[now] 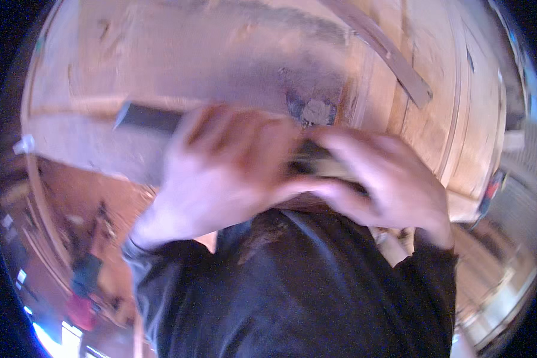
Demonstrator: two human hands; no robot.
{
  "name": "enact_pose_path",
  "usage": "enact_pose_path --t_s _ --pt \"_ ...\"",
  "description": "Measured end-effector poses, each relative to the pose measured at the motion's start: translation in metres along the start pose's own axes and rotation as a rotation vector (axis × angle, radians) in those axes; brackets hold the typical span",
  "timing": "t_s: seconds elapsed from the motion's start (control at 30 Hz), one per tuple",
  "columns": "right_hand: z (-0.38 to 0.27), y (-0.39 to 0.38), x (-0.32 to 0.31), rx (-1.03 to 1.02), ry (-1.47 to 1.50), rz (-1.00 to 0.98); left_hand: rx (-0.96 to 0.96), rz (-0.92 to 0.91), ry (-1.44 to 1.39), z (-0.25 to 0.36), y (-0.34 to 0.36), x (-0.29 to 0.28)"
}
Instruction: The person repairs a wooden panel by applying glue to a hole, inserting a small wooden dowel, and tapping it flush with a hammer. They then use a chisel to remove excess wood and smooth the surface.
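Note:
My left hand (227,149) is wrapped over a dark, flat, straight-sided bar (152,117), whose squared end with a pale bluish edge sticks out to the left. Motion blurs the fingers, and the exact kind of the bar does not show. Close beside it, my right hand (382,170) curls around a dark and pale piece (322,162). Whether that piece and the bar are one thing is hidden between the hands. Both hands are in front of my body, over the near edge of a wooden bench (232,59).
A narrow wooden strip (394,53) lies slantwise at the bench's far right. Behind my hands sits a small pale lump on a dark patch (319,112). Boards (453,119) run along the right side. Lower left, a reddish-brown floor (80,191) holds scattered debris.

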State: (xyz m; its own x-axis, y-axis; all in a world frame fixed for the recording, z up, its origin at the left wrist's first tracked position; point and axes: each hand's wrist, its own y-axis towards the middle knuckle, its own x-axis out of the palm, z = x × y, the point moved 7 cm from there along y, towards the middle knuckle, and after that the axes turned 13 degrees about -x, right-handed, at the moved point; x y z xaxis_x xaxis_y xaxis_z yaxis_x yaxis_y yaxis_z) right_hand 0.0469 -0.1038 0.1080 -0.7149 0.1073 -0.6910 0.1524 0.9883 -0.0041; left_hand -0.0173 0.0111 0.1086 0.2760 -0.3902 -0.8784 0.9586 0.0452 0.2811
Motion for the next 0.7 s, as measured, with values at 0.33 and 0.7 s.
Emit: enact_pose_path --t_s 0.33,0.7 --pt "0.067 -0.174 -0.023 0.360 -0.237 0.037 0.162 0.006 -0.279 0.141 0.021 0.146" --pt "0.085 -0.197 -0.034 0.291 -0.288 0.099 0.187 0.108 -0.305 0.157 0.032 0.172"
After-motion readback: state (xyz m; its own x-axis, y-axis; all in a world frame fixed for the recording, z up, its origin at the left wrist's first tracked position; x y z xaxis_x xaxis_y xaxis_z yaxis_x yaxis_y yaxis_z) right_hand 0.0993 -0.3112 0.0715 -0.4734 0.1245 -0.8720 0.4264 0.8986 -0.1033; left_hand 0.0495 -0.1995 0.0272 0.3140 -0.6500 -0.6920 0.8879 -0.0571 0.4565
